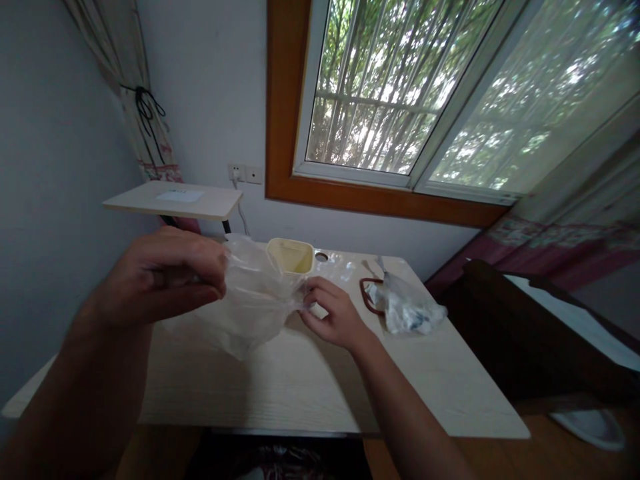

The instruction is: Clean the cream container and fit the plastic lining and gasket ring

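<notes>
At the far left, a beige curtain with a pink patterned lower part hangs gathered by a thin black cord. Below it stands a small pale wood-toned raised shelf with a white sheet of paper lying on it. The left hand is in front of this shelf, lifted above the pale wood-grain desk, its fingers curled closed and gripping the left end of a thin translucent plastic bag. The bag stretches between the two hands above the desk, its film loose and creased. Behind it, on the wall, is a white power socket with a cord plugged in. A pale yellow plastic bin with rounded corners and an open top stands on the desk, just beyond the bag's right part. The right hand pinches the gathered right end of the bag between thumb and fingers. Farther right, a clear plastic bag of small items lies on the desk beside a reddish-brown loop; its contents are too blurred to tell. Above is a window framed in orange-brown wood, and at the far right stands dark brown furniture with a pale sheet on top
</notes>
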Action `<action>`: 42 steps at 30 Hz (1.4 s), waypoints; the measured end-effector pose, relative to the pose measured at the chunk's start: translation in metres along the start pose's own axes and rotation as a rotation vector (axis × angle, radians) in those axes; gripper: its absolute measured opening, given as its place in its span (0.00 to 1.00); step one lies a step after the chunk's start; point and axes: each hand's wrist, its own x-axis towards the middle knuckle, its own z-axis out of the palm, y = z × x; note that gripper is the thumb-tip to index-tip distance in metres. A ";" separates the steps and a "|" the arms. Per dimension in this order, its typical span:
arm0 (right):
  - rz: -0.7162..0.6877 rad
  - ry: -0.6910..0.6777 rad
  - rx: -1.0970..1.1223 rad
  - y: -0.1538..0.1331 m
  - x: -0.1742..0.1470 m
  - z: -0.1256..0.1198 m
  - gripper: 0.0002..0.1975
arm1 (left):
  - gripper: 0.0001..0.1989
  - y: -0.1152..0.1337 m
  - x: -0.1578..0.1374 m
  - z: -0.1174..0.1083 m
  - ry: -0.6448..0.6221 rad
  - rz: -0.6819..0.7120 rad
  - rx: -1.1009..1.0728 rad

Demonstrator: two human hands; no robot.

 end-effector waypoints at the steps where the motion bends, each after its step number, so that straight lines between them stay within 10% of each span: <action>1: -0.013 -0.004 -0.031 0.000 0.000 0.003 0.04 | 0.09 -0.001 0.001 -0.001 -0.032 -0.027 0.049; 8: 0.009 0.058 -0.428 0.005 -0.002 0.009 0.05 | 0.11 -0.045 0.000 0.013 -0.280 -0.114 0.452; 17: -0.160 -0.081 -0.314 -0.003 0.003 0.006 0.27 | 0.04 -0.060 -0.022 0.026 -0.216 0.031 0.327; 23: -0.152 -0.125 -0.405 0.002 -0.001 0.005 0.08 | 0.05 -0.064 -0.033 0.023 -0.148 0.060 0.354; 34: 0.086 0.047 -0.217 0.015 -0.011 -0.008 0.15 | 0.11 -0.064 -0.050 0.026 -0.151 -0.069 0.312; 42: 0.286 0.143 -0.014 0.007 -0.001 0.001 0.20 | 0.14 -0.065 -0.035 0.058 0.079 -0.236 0.322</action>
